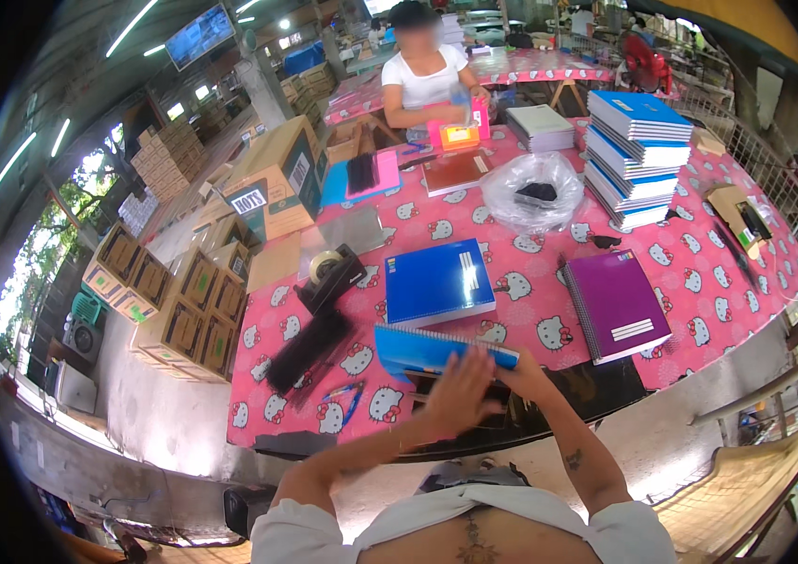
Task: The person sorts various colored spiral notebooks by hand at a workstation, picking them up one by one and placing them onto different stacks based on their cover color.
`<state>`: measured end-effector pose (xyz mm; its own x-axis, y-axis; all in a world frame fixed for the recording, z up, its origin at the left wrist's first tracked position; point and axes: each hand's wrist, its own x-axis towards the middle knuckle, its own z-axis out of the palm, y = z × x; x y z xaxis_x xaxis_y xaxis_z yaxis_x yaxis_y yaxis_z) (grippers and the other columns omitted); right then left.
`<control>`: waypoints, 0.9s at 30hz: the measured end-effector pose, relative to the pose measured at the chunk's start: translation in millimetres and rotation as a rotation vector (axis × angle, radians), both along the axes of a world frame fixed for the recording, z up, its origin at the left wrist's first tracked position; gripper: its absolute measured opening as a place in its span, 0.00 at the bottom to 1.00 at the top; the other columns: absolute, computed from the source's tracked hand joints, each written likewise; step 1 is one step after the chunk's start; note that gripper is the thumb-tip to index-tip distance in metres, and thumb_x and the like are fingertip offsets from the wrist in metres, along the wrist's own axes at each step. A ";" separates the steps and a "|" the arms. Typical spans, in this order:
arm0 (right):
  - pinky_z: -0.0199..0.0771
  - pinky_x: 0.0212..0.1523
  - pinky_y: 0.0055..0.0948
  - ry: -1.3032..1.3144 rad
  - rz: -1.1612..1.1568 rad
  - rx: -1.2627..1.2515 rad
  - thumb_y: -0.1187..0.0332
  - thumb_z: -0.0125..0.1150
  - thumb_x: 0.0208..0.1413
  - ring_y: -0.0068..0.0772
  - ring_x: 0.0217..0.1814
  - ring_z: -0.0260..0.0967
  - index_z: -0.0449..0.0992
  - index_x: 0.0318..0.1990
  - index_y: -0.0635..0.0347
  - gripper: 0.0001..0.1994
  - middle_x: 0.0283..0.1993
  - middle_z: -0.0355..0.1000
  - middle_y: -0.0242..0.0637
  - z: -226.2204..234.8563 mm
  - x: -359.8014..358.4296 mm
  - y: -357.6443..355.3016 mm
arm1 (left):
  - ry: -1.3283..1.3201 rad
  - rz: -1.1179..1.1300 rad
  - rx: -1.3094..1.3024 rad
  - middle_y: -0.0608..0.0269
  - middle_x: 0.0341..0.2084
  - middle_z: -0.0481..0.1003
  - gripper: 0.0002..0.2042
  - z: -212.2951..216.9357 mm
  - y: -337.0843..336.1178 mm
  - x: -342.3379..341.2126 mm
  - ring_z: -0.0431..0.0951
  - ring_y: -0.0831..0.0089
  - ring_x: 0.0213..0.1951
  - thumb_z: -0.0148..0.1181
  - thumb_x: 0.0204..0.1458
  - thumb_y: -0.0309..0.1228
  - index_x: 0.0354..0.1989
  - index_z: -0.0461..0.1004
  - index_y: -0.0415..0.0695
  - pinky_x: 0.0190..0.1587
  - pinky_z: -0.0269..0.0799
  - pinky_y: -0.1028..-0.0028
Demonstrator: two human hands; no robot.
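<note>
A blue spiral notebook [418, 350] stands tilted over the near edge of the table, its bound edge upward. My right hand [521, 378] grips its right end. My left hand [460, 390], smeared a little by motion, lies against the notebook's near side with fingers stretched out. Just beyond rests another blue notebook [436, 280], flat on the table. To the right lies a purple spiral notebook [617, 303]. On the left are a black tape dispenser [328, 280] and a bundle of thin black strips [309, 350]. Several pens [347, 404] lie near the front edge.
A pink patterned cloth covers the table [530, 315]. A tall notebook stack [634, 160] stands at the back right, beside a clear plastic bag [535, 193]. Cardboard boxes [272, 179] line the left. Across the table, a person [422, 80] handles a pink item.
</note>
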<state>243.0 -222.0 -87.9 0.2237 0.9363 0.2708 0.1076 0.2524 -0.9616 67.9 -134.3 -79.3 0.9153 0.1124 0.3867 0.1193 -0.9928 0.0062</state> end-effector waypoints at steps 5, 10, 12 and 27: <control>0.74 0.44 0.30 -0.007 0.063 0.087 0.78 0.63 0.53 0.24 0.43 0.72 0.77 0.44 0.65 0.10 0.40 0.77 0.34 -10.2 7.8 5.7 | -0.115 0.058 0.079 0.29 0.68 0.55 0.43 69.8 34.4 54.6 0.51 0.38 0.72 0.48 0.61 0.57 0.67 0.55 0.25 0.72 0.37 0.42; 0.74 0.45 0.30 0.065 -0.031 -0.012 0.74 0.65 0.53 0.24 0.44 0.72 0.76 0.47 0.64 0.14 0.41 0.77 0.35 -1.4 3.3 2.3 | -0.145 -0.132 -0.083 0.31 0.69 0.55 0.40 31.4 -7.2 24.2 0.50 0.40 0.73 0.47 0.62 0.54 0.68 0.56 0.26 0.72 0.39 0.43; 0.75 0.46 0.30 0.044 -0.027 -0.039 0.73 0.66 0.53 0.24 0.45 0.72 0.76 0.49 0.64 0.15 0.42 0.77 0.35 -17.3 0.9 -5.3 | -0.076 -0.024 -0.047 0.36 0.70 0.54 0.40 58.2 10.0 52.4 0.51 0.44 0.73 0.47 0.62 0.55 0.69 0.56 0.29 0.72 0.39 0.44; 0.75 0.46 0.32 -0.174 -0.530 -0.153 0.68 0.70 0.56 0.35 0.41 0.78 0.75 0.49 0.61 0.15 0.41 0.80 0.43 -6.9 -68.7 -41.6 | -0.542 0.254 -0.536 0.33 0.69 0.54 0.36 26.2 29.3 -85.4 0.50 0.39 0.72 0.61 0.57 0.43 0.69 0.57 0.35 0.69 0.46 0.39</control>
<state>174.3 -263.6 -94.8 0.6372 0.7398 0.2161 0.3410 -0.0192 -0.9399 -17.5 -105.0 -53.1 0.5375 0.5885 0.6040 0.1851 -0.7811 0.5963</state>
